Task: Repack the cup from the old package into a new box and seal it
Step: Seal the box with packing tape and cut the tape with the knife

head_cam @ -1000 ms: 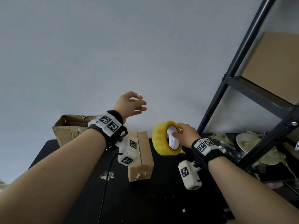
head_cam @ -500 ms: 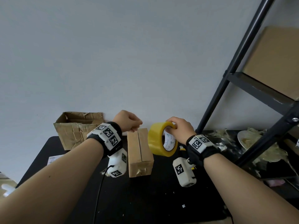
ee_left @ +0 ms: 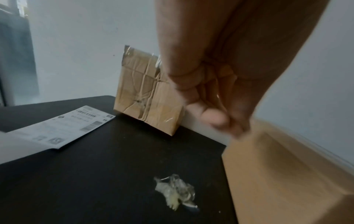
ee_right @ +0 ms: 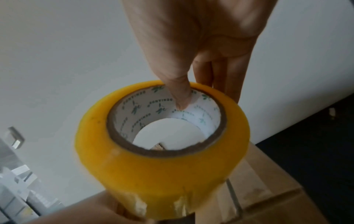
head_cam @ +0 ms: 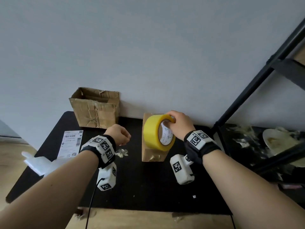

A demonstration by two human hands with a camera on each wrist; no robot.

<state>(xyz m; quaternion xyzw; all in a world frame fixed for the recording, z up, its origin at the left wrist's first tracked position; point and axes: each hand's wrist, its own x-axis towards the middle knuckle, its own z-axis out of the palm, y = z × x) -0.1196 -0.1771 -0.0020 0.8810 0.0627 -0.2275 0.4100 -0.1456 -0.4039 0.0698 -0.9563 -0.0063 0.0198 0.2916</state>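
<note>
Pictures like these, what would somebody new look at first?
Probably the big yellow tape roll in the middle: the right hand holds it over the closed new box, thumb inside the core. Then the torn, open old box at the back by the wall. The left hand is curled over the black table.

boxes 2 point(head_cam: 96, 109) point(head_cam: 152, 156) | tape roll 1 point(head_cam: 155, 133) | label 1 point(head_cam: 71, 144)
</note>
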